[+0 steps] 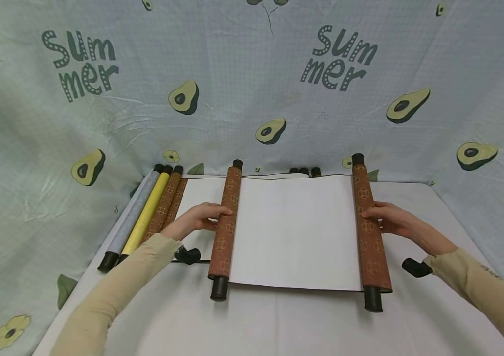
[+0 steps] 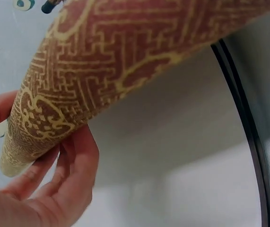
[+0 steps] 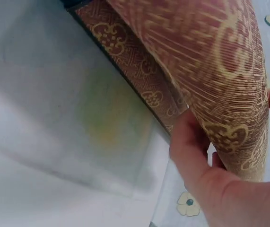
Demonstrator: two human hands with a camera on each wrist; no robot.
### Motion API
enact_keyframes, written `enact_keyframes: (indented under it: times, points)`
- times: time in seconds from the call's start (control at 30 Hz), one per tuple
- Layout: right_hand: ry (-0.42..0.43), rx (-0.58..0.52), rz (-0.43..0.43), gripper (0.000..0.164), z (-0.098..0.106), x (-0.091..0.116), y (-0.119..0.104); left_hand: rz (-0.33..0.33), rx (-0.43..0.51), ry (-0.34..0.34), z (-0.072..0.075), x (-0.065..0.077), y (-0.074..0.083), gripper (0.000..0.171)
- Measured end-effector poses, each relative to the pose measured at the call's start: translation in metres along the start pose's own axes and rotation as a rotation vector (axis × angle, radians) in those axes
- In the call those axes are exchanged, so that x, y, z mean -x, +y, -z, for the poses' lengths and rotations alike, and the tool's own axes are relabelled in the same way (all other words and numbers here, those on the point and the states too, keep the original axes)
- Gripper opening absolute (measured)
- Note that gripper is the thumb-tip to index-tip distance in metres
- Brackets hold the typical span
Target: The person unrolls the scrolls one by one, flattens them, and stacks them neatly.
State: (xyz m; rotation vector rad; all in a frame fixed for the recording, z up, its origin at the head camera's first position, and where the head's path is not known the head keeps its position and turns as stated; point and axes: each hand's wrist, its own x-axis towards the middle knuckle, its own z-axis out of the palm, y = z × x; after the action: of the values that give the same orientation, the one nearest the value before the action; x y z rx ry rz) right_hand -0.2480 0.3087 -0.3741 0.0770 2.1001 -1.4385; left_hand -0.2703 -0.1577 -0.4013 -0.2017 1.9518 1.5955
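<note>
A scroll with a reddish-brown, gold-patterned backing hangs partly unrolled, its white sheet point(image 1: 296, 232) stretched between two rolls with black end knobs. My left hand point(image 1: 200, 218) grips the left roll point(image 1: 224, 237) near its middle, thumb on the near face and fingers behind. On the other side my right hand point(image 1: 394, 218) holds the right roll point(image 1: 369, 242) the same way. Close up in the left wrist view, the fingers point(image 2: 80, 161) curl under the patterned roll. The right wrist view shows the patterned backing point(image 3: 220, 56) pinched between thumb and fingers.
At the left of the white table point(image 1: 252, 326) lie a grey roll point(image 1: 133, 215), a yellow roll point(image 1: 149, 210) and brown patterned rolls point(image 1: 162, 207). Another white sheet point(image 1: 203, 190) lies behind the scroll. Black knobs point(image 1: 303, 171) show at the back. An avocado-print cloth point(image 1: 234, 74) surrounds the table.
</note>
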Motion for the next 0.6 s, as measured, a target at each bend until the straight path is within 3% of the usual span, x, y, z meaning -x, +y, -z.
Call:
enact_keyframes:
  times: [0.23,0.4,0.5,0.6]
  points:
    - [0.023,-0.048,0.071,0.086,0.004,0.002,0.003,-0.019,0.028,-0.037,0.008,-0.001,-0.003,0.052]
    - [0.010,-0.111,0.153,0.086,0.007,0.005,0.005,-0.088,0.066,-0.064,0.015,0.002,-0.004,0.068]
    - [-0.012,-0.085,0.207,0.075,0.009,0.006,0.007,-0.120,0.065,-0.102,0.017,0.002,-0.003,0.077]
    - [-0.030,-0.037,0.241,0.052,0.012,0.007,0.007,-0.139,0.024,-0.129,0.019,0.002,-0.002,0.074]
